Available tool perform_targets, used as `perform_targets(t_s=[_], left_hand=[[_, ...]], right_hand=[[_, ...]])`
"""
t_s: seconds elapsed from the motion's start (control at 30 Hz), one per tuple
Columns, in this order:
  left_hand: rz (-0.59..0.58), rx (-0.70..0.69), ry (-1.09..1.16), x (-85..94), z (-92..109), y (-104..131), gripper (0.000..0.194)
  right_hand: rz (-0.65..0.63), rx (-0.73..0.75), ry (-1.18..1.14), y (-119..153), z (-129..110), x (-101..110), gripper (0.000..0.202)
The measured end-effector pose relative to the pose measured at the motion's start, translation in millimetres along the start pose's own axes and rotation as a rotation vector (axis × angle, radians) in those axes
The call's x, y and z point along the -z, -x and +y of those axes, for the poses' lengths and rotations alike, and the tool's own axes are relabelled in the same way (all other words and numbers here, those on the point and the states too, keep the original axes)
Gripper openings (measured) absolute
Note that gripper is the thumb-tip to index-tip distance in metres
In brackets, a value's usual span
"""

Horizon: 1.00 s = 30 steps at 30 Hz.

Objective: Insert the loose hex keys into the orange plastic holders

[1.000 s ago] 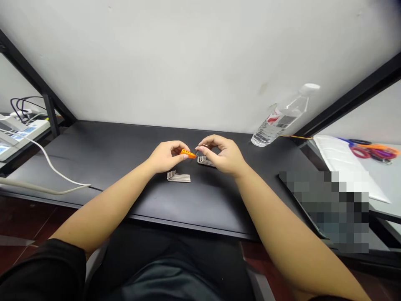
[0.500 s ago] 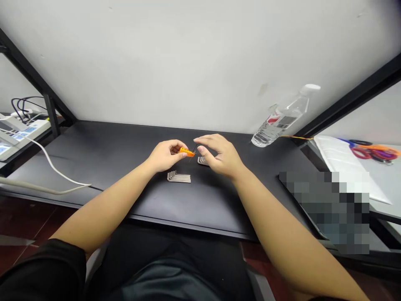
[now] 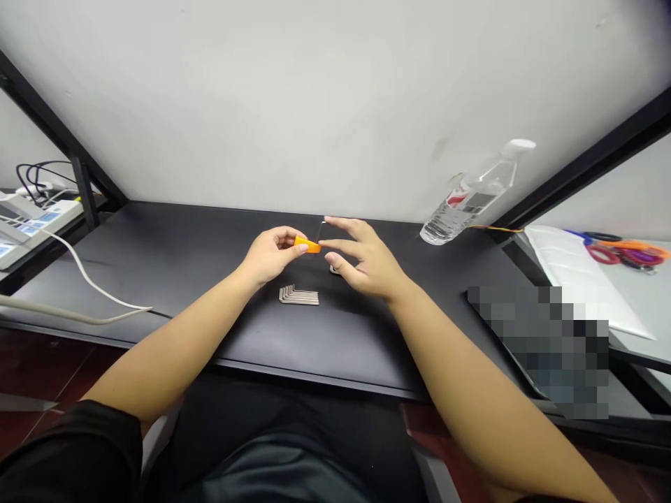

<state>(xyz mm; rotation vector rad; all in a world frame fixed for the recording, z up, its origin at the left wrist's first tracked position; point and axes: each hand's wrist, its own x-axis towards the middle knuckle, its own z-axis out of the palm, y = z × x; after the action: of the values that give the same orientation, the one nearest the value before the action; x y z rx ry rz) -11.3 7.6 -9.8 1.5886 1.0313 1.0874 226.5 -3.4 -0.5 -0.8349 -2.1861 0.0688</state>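
My left hand (image 3: pixel 270 255) pinches an orange plastic hex key holder (image 3: pixel 308 244) above the black table. A thin L-shaped hex key (image 3: pixel 320 230) stands up out of the holder, its short arm bent toward my right hand (image 3: pixel 370 260). The fingers of that hand are spread; the forefinger meets the tip of the bent arm and another fingertip comes close to the holder's end. In front of the hands lies a neat row of silver hex keys (image 3: pixel 299 296). More metal keys (image 3: pixel 333 270) show only slightly, mostly hidden beneath my right hand.
A clear water bottle (image 3: pixel 464 202) stands at the back right by the wall. A dark blurred-out object (image 3: pixel 529 349) lies on the right, near a white packet (image 3: pixel 587 279) and colourful scissors (image 3: pixel 623 253). White cables (image 3: pixel 87 276) cross the table's left side.
The hex key in the holder has gone from slanted to nearly upright. My right fingers have spread and risen to its top, and the holder has moved slightly up and left.
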Motion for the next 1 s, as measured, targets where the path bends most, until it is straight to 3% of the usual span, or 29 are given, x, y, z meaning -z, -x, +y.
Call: perform_targets(t_s=[0.2, 0.4, 0.57, 0.73, 0.9, 1.0], left_hand=[[-0.041, -0.026, -0.025, -1.4, -4.8, -2.3, 0.028], [-0.029, -0.021, 0.018, -1.2, -8.6, -2.8, 0.030], [-0.024, -0.040, -0.019, -0.2, -8.9, -3.1, 0.030], [-0.027, -0.072, -0.003, -0.5, -8.3, -3.5, 0.031], [-0.027, -0.082, 0.002, -1.1, -6.2, -2.4, 0.030], [-0.018, -0.098, 0.034, -1.5, -5.7, -2.2, 0.030]], right_hand=[[0.214, -0.116, -0.002, 0.8, 7.0, 4.4, 0.055], [-0.036, -0.017, 0.027, -0.7, 5.4, 3.6, 0.046], [0.096, -0.135, 0.007, -0.8, 2.1, 4.1, 0.067], [-0.051, -0.051, 0.010, -1.3, 0.1, 4.0, 0.051], [0.063, -0.136, 0.019, -1.2, -0.3, 4.7, 0.072], [-0.059, -0.035, 0.041, -1.1, -0.5, 2.9, 0.054]])
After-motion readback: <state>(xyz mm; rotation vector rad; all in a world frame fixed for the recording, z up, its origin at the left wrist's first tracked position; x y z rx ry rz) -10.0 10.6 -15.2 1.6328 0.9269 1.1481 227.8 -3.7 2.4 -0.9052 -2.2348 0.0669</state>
